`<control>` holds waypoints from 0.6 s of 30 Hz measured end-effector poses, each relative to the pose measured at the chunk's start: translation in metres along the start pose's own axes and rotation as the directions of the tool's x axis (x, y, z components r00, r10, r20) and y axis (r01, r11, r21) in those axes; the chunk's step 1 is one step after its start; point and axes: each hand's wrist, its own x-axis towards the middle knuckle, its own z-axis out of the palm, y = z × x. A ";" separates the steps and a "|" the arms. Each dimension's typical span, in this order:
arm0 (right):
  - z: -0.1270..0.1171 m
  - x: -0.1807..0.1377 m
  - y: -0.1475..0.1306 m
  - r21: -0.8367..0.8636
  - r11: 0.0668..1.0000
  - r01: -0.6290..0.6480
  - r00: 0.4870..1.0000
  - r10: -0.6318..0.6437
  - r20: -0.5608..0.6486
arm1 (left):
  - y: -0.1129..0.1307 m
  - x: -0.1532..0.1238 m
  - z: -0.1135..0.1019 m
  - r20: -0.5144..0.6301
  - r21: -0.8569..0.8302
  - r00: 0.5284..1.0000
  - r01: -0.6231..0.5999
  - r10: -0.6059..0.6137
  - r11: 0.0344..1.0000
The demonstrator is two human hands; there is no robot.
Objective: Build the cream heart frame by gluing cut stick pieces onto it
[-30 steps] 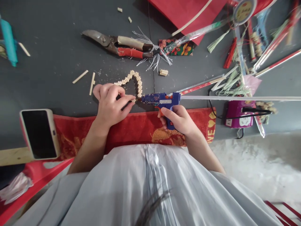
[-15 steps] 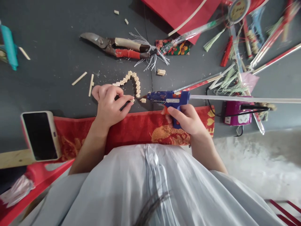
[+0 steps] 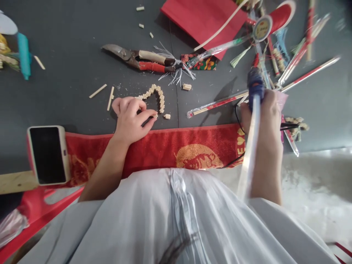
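My left hand rests on the dark table, thumb and forefinger pinching a small pale bundle of short sticks. Beyond its knuckles curves a beaded-looking chain of such pale pieces, one end partly hidden by the hand. A loose bundle lies just right of the fingertips, and another bundle sits farther off. On the right, my right hand grips a blue hot glue gun. Its nozzle points away from me, and a long clear glue stick sticks out of its back toward me.
A red patterned towel lies along the front edge, with a phone at its left. Pruning shears, red paper, a red thread spool and wrapped sticks spread over the back. Pale sticks lie left.
My right hand has carried the glue gun right, away from the pale pieces, and turned it to point away from me. My left hand keeps its pinch. The view has shifted slightly.
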 end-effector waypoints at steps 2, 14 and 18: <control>0.006 0.001 -0.002 -0.070 0.996 0.053 0.998 -0.052 0.020 | -0.001 0.000 0.001 -0.003 -0.007 1.000 -0.004 0.004 1.000; 0.007 -0.021 -0.029 -0.254 0.888 0.384 0.920 -0.390 0.027 | 0.001 0.000 0.001 -0.016 0.001 1.000 -0.022 0.022 1.000; 0.028 -0.038 -0.064 -0.036 0.736 0.676 0.736 -0.672 0.081 | 0.003 0.001 -0.001 -0.023 -0.005 1.000 -0.018 0.018 1.000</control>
